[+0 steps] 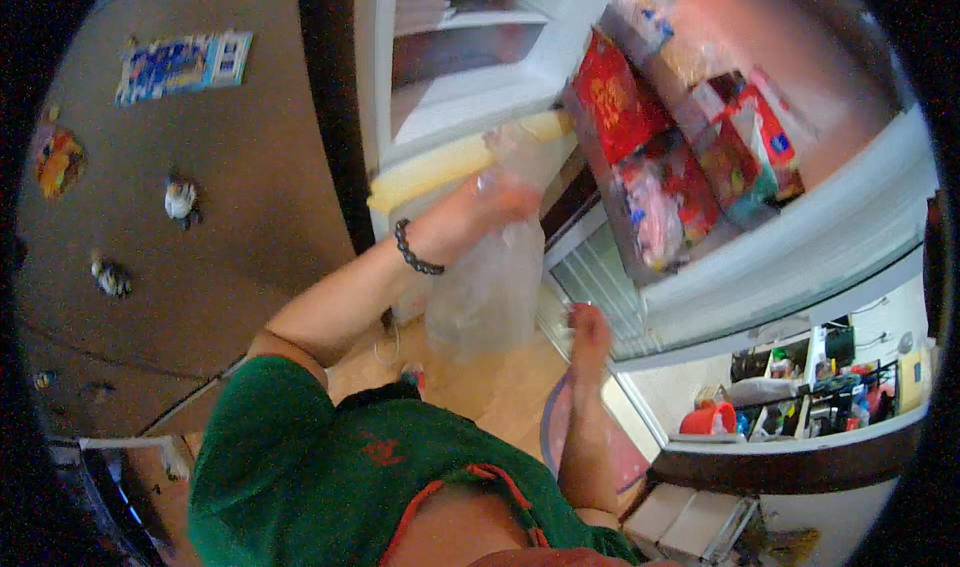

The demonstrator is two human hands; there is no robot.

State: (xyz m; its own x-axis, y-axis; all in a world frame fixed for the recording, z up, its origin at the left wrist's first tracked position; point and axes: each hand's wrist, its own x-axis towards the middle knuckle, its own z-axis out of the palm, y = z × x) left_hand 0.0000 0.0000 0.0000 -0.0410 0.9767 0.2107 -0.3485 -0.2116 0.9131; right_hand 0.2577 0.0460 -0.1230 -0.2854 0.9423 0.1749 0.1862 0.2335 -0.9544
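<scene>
Translucent plastic bag (485,302) hangs gripped in the left hand (492,205)

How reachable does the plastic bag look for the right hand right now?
Probably yes: the plastic bag hangs from the left hand, the right hand is off to the bag's right, and nothing shows in between. Blur hides whether the right hand holds anything.

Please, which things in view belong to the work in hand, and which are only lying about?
In use:
- translucent plastic bag, held up by the left hand
- right hand, apart from the bag

Apparently just lying about:
- red packet
- flat blue-and-white item
- red tub
</scene>
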